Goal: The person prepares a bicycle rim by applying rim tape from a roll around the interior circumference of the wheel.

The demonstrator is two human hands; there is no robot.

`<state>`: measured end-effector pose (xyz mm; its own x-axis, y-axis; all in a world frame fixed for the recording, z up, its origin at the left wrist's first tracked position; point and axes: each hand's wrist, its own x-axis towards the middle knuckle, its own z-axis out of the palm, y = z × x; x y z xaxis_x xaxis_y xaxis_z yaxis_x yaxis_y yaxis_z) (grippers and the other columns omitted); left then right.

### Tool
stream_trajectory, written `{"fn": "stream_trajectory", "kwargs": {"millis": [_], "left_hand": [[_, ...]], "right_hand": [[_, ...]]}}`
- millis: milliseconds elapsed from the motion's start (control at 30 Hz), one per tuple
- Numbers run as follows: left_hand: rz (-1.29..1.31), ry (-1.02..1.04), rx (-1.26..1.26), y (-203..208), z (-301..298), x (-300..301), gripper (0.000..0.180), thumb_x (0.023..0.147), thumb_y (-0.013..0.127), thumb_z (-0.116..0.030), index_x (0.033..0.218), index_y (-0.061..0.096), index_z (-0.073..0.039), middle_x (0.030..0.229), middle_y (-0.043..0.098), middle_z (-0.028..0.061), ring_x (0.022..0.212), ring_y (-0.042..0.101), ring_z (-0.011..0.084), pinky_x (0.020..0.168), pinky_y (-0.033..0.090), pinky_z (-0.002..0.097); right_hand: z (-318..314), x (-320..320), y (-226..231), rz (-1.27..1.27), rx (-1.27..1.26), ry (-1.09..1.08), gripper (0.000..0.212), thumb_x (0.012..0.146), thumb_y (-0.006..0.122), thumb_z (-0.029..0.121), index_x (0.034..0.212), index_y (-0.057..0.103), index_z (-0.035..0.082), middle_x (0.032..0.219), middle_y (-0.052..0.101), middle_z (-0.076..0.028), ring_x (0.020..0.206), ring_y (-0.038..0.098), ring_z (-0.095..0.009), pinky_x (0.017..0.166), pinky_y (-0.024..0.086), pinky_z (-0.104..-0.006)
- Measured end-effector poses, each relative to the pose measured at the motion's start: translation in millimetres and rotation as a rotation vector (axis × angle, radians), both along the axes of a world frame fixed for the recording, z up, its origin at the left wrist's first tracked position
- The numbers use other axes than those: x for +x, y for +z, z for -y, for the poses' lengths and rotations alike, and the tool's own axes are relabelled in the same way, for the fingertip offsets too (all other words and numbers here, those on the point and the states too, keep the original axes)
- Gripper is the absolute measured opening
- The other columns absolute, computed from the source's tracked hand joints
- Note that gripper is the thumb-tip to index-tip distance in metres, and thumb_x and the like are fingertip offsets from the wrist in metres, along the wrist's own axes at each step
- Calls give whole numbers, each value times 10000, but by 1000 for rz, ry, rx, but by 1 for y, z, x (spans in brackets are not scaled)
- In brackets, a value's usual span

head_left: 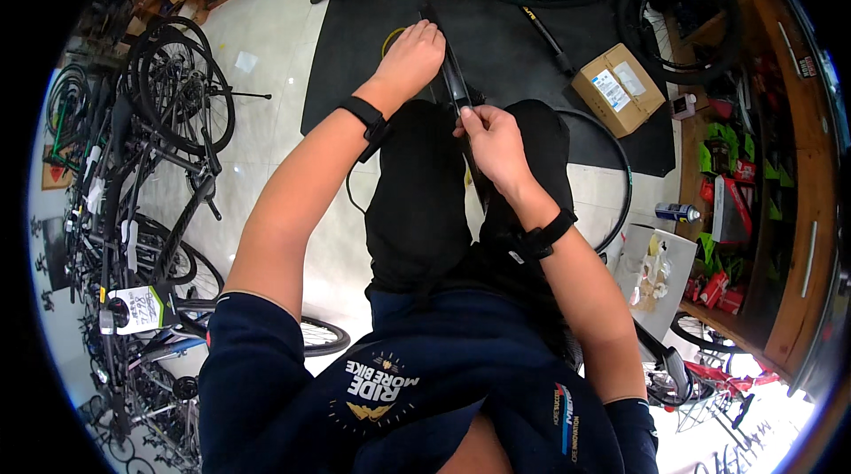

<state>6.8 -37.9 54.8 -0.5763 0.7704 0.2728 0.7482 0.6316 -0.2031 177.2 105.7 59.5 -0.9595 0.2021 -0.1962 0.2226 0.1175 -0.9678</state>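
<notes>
Risk 1, in my judgement, is twisting. The strip (pixel 454 75), long, narrow and black, runs from beyond the left hand (pixel 412 58) down between the 2 knees (pixel 417 142), over the mat (pixel 355 66). From my remote post I cannot tell whether it is a rim or a tyre seen edge-on. With the legs on both sides and no clamp that I can make out, uneven force from either hand could turn it out of line.

Risk 2 is slipping: the right hand (pixel 495 144) grips by a small pinch, and a smooth surface could let the fingertips skid along the edge.

Risk 3 is snagging: a thin yellow loop (pixel 386 42) shows just beside the left hand and could catch if that hand swings outward.

Hands: the right is nearly closed, thumb and fingers brought together on the strip's edge, lower than the left. The left is partly curled, its fingertips at the strip's upper part; I cannot tell whether they grasp it or merely press, as the back of the hand hides the palm from my view. The box (pixel 618 89) lies well apart, to the right.
</notes>
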Motion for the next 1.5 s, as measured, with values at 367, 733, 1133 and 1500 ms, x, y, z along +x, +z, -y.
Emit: {"fn": "stream_trajectory", "kwargs": {"millis": [367,733,1133,1500], "left_hand": [[102,57,55,-1,-4,-19,406,792,663,9,1191,622,73,1338,608,236,1310,546,364,1129,446,400],[124,36,87,2,-2,-21,410,796,663,6,1197,611,68,1334,608,232,1326,533,350,1130,450,398],[37,82,11,4,0,-11,471,801,734,-100,1216,591,68,1338,586,232,1312,521,365,1122,417,438],[-119,-25,-111,9,16,26,392,853,594,-74,1200,612,107,1305,593,269,1275,541,369,1120,409,466]], "right_hand": [[-5,34,6,141,46,-32,336,1015,617,259,908,705,-47,761,699,-55,707,594,-102,674,473,-285],[-10,69,-35,212,5,-39,364,1017,605,275,907,708,-57,779,728,-127,700,679,-199,696,521,-336],[-7,52,-16,174,113,-81,434,1022,589,314,803,688,-47,658,668,-145,632,681,-244,650,520,-379],[4,53,-23,208,110,-32,449,1020,571,345,785,697,-16,670,686,-143,679,705,-296,704,536,-401]]}}
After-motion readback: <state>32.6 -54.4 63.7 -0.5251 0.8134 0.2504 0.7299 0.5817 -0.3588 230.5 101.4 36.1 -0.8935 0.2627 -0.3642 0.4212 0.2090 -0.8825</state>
